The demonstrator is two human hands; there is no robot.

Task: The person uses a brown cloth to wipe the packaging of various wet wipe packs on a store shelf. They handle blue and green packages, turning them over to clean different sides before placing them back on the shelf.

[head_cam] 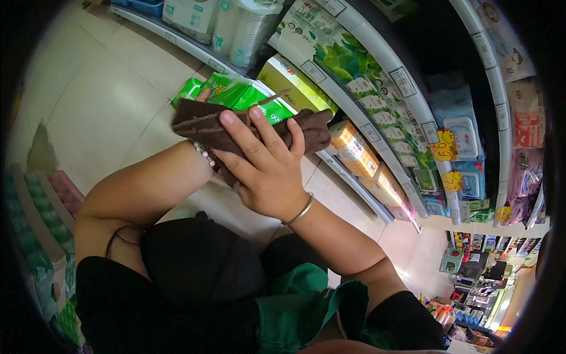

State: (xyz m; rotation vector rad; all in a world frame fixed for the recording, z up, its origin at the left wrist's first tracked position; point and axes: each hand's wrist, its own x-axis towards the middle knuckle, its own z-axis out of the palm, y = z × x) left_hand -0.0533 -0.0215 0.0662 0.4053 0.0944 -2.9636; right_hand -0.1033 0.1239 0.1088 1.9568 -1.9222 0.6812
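Note:
My right hand, with a silver bangle at the wrist, presses and grips a dark brown cloth with its fingers spread. A frayed strand sticks out from the cloth's upper side. Behind the cloth is a green plastic pack bearing writing, its lower part covered. The cloth hides most of my left hand; one fingertip shows against the green pack, which it appears to hold in front of the low shelf. A beaded bracelet circles my left wrist.
Ahead and right, store shelves hold packaged tissues and wipes packs. Stacked plastic cups stand on the low shelf at the top. Pale floor tiles lie to the left, with stacked green packs at the left rim.

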